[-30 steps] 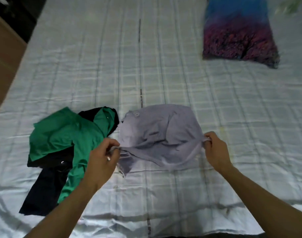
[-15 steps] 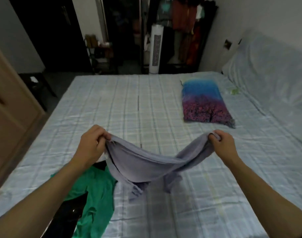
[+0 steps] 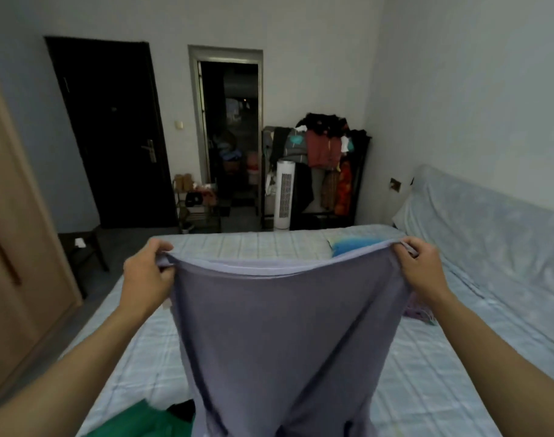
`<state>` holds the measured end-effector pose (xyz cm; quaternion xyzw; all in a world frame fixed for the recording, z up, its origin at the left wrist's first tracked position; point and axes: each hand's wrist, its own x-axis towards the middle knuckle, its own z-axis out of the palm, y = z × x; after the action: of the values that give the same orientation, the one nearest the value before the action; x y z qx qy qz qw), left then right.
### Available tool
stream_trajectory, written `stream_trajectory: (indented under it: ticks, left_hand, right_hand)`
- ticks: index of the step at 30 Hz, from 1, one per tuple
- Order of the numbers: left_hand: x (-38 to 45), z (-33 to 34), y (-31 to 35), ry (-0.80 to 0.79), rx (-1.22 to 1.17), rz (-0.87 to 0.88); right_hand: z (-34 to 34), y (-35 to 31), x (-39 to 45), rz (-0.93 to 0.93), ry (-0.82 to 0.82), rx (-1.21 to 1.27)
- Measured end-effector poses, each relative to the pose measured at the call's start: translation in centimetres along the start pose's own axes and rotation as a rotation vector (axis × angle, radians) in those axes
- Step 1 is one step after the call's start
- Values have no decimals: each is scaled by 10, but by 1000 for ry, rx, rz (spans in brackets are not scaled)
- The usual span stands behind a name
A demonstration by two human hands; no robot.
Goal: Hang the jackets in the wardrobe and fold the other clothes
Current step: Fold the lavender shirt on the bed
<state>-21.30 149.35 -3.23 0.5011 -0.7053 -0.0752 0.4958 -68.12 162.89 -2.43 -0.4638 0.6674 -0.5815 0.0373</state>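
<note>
**Lavender garment held up over the bed**

You held a lavender garment (image 3: 278, 335) stretched out in front of you, above the bed (image 3: 420, 383). Your left hand (image 3: 148, 272) gripped its upper left corner, fingers curled round a bunched edge of the cloth. Your right hand (image 3: 422, 268) pinched the upper right corner in the same way. The top edge ran nearly level between your hands, sagging slightly in the middle, and the cloth hung straight down, past the bottom of the view.

Below the garment, at the lower left, a green piece of clothing (image 3: 136, 422) lay on the bed, with something black (image 3: 182, 411) just beside it. Behind the garment's upper right corner, part of a blue folded item (image 3: 353, 246) showed on the bed; most of it was hidden.

Across the room stood a dark door (image 3: 111, 130), an open doorway (image 3: 230, 134), a white tower fan (image 3: 283, 193), and a rack of hanging clothes (image 3: 326, 152). A wooden wardrobe (image 3: 13, 247) was at your left.
</note>
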Motion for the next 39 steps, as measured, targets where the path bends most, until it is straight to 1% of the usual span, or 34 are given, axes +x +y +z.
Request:
stream_trajectory:
  ticks: [2,3,8,11,16,18,20,21,22,23,25,26,27,30,33,37,39]
  left_hand:
    - [10,-9,-4,12,-25,0]
    - [15,-12,-6,-7,-56,-16]
    - [16,-15,-8,-282,-350,-167]
    - [7,-10,-7,-383,-438,-230]
    - [-6,-7,9,-516,-535,-291]
    - [-8,-10,14,-578,-644,-368]
    - [-8,-11,13,-623,-733,-469]
    - [-8,-9,13,-609,-746,-519]
    - [-8,-4,11,-552,-741,-569]
    - [-7,3,11,-452,-684,-624]
    - [-7,19,9,-190,-452,-729]
    - [-9,27,7,-103,-375,-755]
    - [-12,34,9,-75,-346,-755]
    - [-23,54,13,-141,-273,-663]
    - [-31,64,22,-157,-183,-582]
    - [-39,67,30,-152,-197,-580]
    - [-45,68,32,-169,-243,-585]
  right_hand:
    - [-9,-2,3,12,-44,32]
    - [-13,-2,4,27,-59,59]
    - [-17,15,4,125,-65,123]
    - [-13,24,-4,215,-89,172]
    - [-11,42,-16,320,-219,208]
    - [-15,43,-20,359,-264,216]
    - [-21,39,-22,438,-331,285]
    - [-23,39,-23,485,-368,316]
    - [-22,42,-24,518,-385,317]
    - [-20,47,-25,528,-349,270]
    - [-10,61,-27,467,-175,39]
    - [-2,65,-29,444,-84,-76]
    - [6,65,-34,441,-33,-132]
    - [33,52,-48,459,-15,-74]
    - [51,46,-58,530,-40,94]
    - [57,40,-64,692,-54,355]
    - [57,38,-66,760,-93,478]
